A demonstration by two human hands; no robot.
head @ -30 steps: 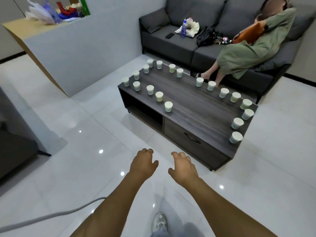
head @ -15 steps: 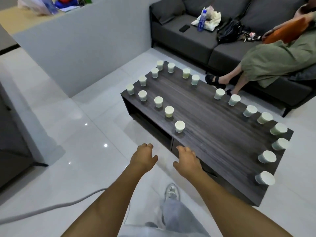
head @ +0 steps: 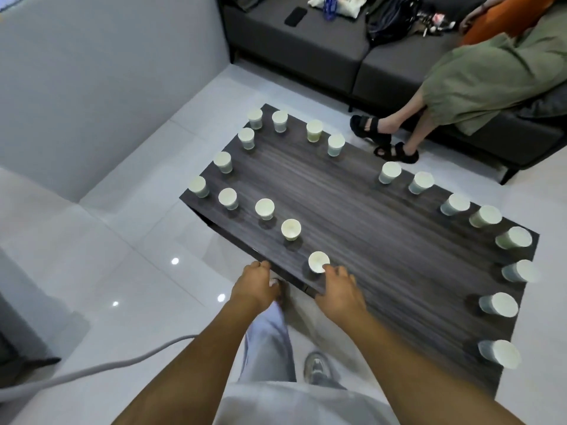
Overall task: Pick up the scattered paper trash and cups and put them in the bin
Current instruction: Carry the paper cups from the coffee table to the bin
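Note:
Several pale paper cups stand upside down around the edges of a dark wooden coffee table (head: 383, 228). The nearest cup (head: 318, 261) sits by the table's near edge. My right hand (head: 340, 291) hovers over that edge with relaxed fingers, and its fingertips reach the cup's near side. My left hand (head: 256, 285) hangs just off the table's near edge over the floor, fingers loosely curled, holding nothing. No bin or paper trash is in view.
A person sits on the grey sofa (head: 352, 56) behind the table, with feet (head: 383, 142) on the floor beside the far edge. A grey partition wall (head: 107, 72) stands at the left. A pale cable (head: 92, 369) crosses the glossy tile floor.
I have stepped closer to the table. Both hands moved forward; the right now reaches the nearest cup and the left is at the table's edge.

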